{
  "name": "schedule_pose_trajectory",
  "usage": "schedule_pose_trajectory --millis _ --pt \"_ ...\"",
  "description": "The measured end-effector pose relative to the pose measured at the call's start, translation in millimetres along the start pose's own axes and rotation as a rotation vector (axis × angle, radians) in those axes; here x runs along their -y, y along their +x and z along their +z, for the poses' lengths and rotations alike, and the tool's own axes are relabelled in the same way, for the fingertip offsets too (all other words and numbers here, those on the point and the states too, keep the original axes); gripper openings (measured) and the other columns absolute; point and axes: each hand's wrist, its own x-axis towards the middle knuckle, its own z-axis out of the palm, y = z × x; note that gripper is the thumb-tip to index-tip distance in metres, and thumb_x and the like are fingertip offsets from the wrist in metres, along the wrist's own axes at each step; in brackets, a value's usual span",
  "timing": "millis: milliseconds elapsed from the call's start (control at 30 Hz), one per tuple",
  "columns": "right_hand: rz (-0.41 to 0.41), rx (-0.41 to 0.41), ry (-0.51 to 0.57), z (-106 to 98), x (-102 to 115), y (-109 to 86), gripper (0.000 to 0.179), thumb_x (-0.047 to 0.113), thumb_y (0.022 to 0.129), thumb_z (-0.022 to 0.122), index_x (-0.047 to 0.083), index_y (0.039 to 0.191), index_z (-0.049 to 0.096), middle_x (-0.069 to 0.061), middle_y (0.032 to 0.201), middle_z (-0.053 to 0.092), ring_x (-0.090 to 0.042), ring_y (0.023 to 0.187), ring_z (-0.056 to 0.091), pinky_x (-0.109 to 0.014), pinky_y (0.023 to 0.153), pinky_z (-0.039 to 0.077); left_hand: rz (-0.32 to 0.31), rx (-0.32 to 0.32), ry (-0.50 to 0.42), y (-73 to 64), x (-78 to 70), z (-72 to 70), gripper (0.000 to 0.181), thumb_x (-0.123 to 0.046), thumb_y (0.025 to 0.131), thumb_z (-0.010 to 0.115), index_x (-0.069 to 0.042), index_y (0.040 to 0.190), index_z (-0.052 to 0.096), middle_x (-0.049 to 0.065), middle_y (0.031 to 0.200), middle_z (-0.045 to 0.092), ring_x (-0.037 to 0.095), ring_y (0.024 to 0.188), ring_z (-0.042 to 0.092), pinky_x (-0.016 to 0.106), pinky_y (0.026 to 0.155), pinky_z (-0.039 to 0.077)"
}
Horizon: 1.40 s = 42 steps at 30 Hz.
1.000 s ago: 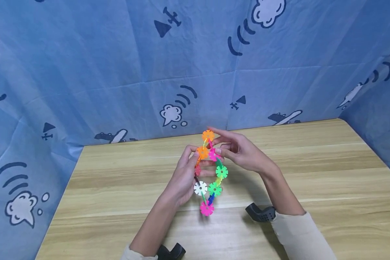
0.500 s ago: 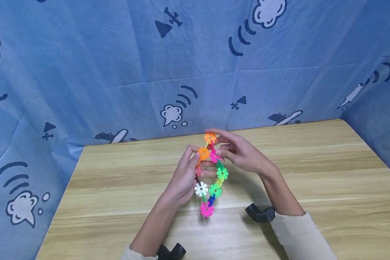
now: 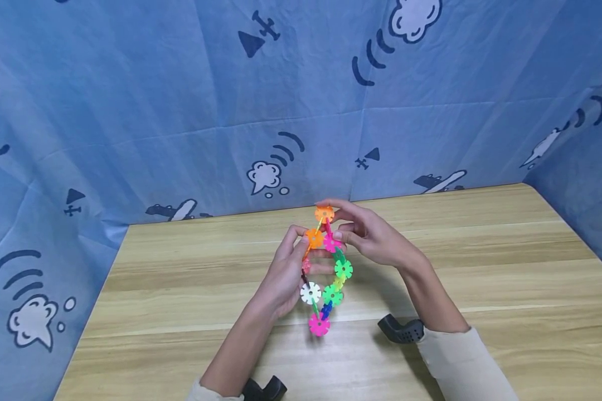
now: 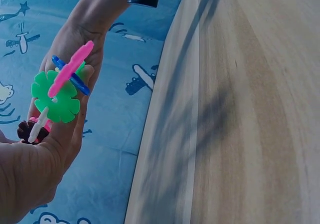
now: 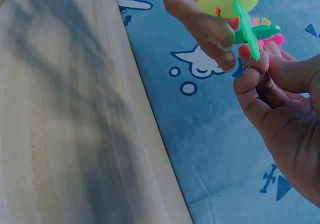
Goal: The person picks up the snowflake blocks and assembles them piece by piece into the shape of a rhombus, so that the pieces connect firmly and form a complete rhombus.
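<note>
A closed-looking loop of slotted plastic snowflake discs is held up above the table, between both hands. My left hand (image 3: 281, 275) pinches an orange disc (image 3: 314, 238) on its left side. On the other side my right hand (image 3: 378, 236) pinches a pink disc (image 3: 331, 241), its index finger reaching over the top orange disc (image 3: 324, 214). Green discs (image 3: 343, 269) run down the right, a white disc (image 3: 310, 293) is at lower left, and another pink disc (image 3: 319, 324) forms the bottom tip. In the right wrist view a green disc (image 5: 247, 28) hides part of the right fingertips.
The wood-grain table (image 3: 180, 312) lies beneath the hands. Behind it hangs a blue patterned cloth (image 3: 155, 111), which also covers the sides. Black curved wrist mounts (image 3: 401, 328) sit near both sleeves (image 3: 464, 365).
The top orange disc has shifted slightly down and right, and the right index finger now lies over its upper edge. The whole loop has sunk a little; the left hand has hardly moved.
</note>
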Motion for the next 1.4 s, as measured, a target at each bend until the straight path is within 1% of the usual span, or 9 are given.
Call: schedule_pose_trajectory --millis 233,333,500,800,933,1000,1067,1267,1400 --pt "0.042 0.035 0.027 -2.0 2.2 -1.9 0.068 -0.004 0.101 0.068 0.010 0.162 0.042 -0.019 0.130 0.069 -0.019 0.083 0.072 -0.024 0.070 0.059 0.001 -0.010 0.008 -0.3 0.1 0.7 0.016 -0.025 0.119 0.031 -0.014 0.122 0.042 0.009 0.104 0.058 0.019 0.075 0.065 0.026 0.064 0.054" --pt "0.063 0.035 0.071 -1.8 3.6 -2.3 0.074 -0.005 0.097 0.073 0.011 0.162 0.042 -0.019 0.131 0.070 -0.020 0.081 0.074 -0.022 0.071 0.059 -0.013 -0.007 -0.003 -1.0 -0.7 0.8 0.017 -0.026 0.119 0.030 -0.015 0.121 0.042 0.010 0.105 0.059 0.019 0.075 0.066 0.028 0.058 0.058" --pt "0.052 0.014 0.070 -0.9 3.6 -2.2 0.074 -0.006 0.094 0.076 0.010 0.160 0.046 -0.020 0.137 0.068 -0.021 0.078 0.074 -0.024 0.074 0.063 -0.025 0.003 -0.007 -2.4 -2.7 1.3 0.016 -0.026 0.119 0.031 -0.016 0.121 0.042 0.013 0.109 0.063 0.022 0.081 0.074 0.030 0.060 0.061" --pt "0.025 -0.032 0.037 2.3 -0.8 1.2 0.067 -0.010 0.093 0.075 0.004 0.154 0.052 -0.024 0.124 0.072 -0.020 0.078 0.076 -0.027 0.078 0.066 -0.028 0.008 -0.013 -2.5 -3.0 1.2 0.017 -0.027 0.120 0.030 -0.016 0.121 0.042 0.013 0.110 0.064 0.020 0.084 0.076 0.030 0.063 0.061" --pt "0.016 -0.048 0.003 3.3 -0.6 1.9 0.069 -0.005 0.097 0.073 0.008 0.159 0.048 -0.022 0.135 0.070 -0.018 0.091 0.077 -0.028 0.080 0.066 -0.009 -0.029 0.012 -1.5 -2.9 -0.9 0.017 -0.028 0.119 0.030 -0.016 0.121 0.043 0.012 0.110 0.062 0.021 0.085 0.075 0.031 0.079 0.057" --pt "0.027 -0.050 -0.002 4.1 -0.7 2.4 0.070 0.000 0.102 0.070 0.013 0.165 0.042 -0.019 0.145 0.066 -0.016 0.104 0.076 -0.028 0.081 0.065 0.009 -0.062 0.020 -1.3 -3.5 -2.7 0.017 -0.028 0.119 0.031 -0.017 0.121 0.044 0.010 0.109 0.060 0.021 0.085 0.071 0.033 0.085 0.048" --pt "0.050 -0.048 0.005 4.4 -1.0 2.9 0.067 0.002 0.106 0.064 0.015 0.166 0.039 -0.018 0.147 0.066 -0.018 0.104 0.076 -0.030 0.081 0.064 0.024 -0.093 0.011 -0.7 -4.1 -4.6 0.017 -0.027 0.119 0.031 -0.017 0.120 0.045 0.008 0.109 0.061 0.020 0.086 0.072 0.035 0.091 0.044" --pt "0.195 0.011 -0.021 3.7 -2.1 2.5 0.039 0.009 0.108 0.063 0.004 0.147 0.058 -0.016 0.105 0.073 -0.035 0.081 0.072 -0.040 0.078 0.062 0.054 -0.127 -0.067 2.4 -3.6 -9.1 0.018 -0.026 0.119 0.028 -0.017 0.119 0.044 0.009 0.108 0.064 0.017 0.090 0.077 0.041 0.101 0.050" --pt "0.250 0.053 0.003 2.6 -0.9 1.3 0.027 0.010 0.106 0.068 0.000 0.131 0.066 -0.016 0.106 0.072 -0.043 0.083 0.073 -0.046 0.080 0.065 0.056 -0.140 -0.094 4.6 -2.3 -12.4 0.019 -0.025 0.119 0.026 -0.016 0.121 0.042 0.012 0.112 0.063 0.017 0.093 0.076 0.051 0.112 0.048"
